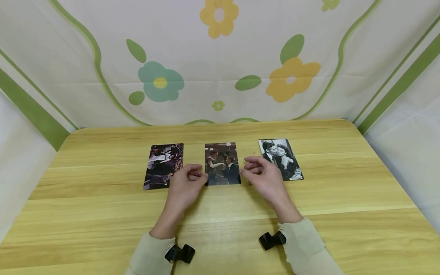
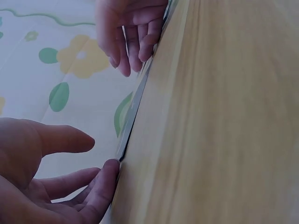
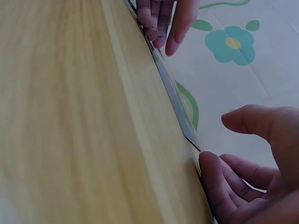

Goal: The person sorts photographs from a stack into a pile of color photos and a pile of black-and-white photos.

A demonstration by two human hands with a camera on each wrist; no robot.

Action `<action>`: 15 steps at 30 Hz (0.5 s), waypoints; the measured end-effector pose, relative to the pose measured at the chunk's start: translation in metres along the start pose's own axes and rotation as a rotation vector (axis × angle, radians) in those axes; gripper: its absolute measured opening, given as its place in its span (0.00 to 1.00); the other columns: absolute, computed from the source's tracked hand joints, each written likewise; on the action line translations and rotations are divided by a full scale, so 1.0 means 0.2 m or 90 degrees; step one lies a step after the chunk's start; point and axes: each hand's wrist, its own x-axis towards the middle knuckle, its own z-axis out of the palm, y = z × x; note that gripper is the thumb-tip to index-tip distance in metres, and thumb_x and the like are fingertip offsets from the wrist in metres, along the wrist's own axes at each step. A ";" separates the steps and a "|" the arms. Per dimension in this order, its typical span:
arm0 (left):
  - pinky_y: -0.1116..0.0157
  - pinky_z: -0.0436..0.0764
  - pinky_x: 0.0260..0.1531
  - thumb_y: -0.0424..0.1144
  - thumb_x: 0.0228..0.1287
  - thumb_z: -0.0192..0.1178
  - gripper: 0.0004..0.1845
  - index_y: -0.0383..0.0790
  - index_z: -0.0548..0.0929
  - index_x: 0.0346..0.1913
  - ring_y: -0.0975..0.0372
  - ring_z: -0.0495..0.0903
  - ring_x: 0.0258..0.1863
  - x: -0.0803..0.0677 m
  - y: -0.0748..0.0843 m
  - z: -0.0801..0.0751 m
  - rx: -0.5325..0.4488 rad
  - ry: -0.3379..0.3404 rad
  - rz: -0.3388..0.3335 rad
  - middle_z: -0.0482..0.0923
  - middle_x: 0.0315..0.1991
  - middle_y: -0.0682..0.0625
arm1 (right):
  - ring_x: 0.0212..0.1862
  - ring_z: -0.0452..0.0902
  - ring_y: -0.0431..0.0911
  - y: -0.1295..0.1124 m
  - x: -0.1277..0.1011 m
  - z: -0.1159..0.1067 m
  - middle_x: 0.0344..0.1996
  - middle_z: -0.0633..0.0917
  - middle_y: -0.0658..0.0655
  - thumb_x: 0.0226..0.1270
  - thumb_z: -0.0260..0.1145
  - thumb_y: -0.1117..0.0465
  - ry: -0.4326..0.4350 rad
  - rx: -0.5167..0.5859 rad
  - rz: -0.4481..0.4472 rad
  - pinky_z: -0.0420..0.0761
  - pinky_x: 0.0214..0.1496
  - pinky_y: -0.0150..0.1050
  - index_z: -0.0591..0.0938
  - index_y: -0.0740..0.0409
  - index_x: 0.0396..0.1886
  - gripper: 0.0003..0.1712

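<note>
Three picture cards lie in a row on the wooden table. The middle card (image 1: 222,164) shows a couple in colour, one in a dark suit. My left hand (image 1: 186,186) is at its left edge, a fingertip right at the lower corner, with the other fingers bent loosely. On the opposite side my right hand (image 1: 268,179) has its fingertips beside the card's right edge. In the wrist views the card is a thin grey sliver (image 2: 135,109) lying flat between both hands. The left hand overlaps a dark purple card (image 1: 161,162); the right overlaps a black-and-white card (image 1: 284,158).
The wooden table (image 1: 220,236) reaches out to both sides and toward me, its far edge just behind the cards. A white cloth (image 1: 220,49) with printed flowers hangs behind it. Small black devices (image 1: 180,253) are strapped at both wrists.
</note>
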 end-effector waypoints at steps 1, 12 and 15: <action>0.61 0.85 0.47 0.33 0.71 0.68 0.21 0.31 0.84 0.64 0.53 0.84 0.47 0.00 0.00 0.00 0.005 -0.004 0.001 0.86 0.50 0.39 | 0.50 0.83 0.49 0.00 0.00 0.00 0.55 0.87 0.60 0.69 0.75 0.59 -0.002 -0.003 0.002 0.86 0.42 0.32 0.83 0.57 0.67 0.28; 0.62 0.79 0.45 0.34 0.71 0.69 0.29 0.30 0.78 0.72 0.56 0.78 0.44 0.02 0.00 0.03 0.058 -0.044 0.002 0.78 0.51 0.40 | 0.46 0.79 0.47 0.00 0.01 0.03 0.51 0.86 0.58 0.69 0.76 0.56 -0.027 -0.118 -0.023 0.77 0.48 0.39 0.81 0.59 0.72 0.34; 0.63 0.77 0.43 0.35 0.71 0.69 0.30 0.30 0.78 0.73 0.57 0.77 0.42 0.02 0.00 0.03 0.055 -0.046 0.004 0.77 0.51 0.40 | 0.43 0.77 0.46 0.00 0.02 0.03 0.48 0.85 0.57 0.69 0.76 0.56 -0.030 -0.142 -0.037 0.75 0.44 0.38 0.81 0.59 0.72 0.34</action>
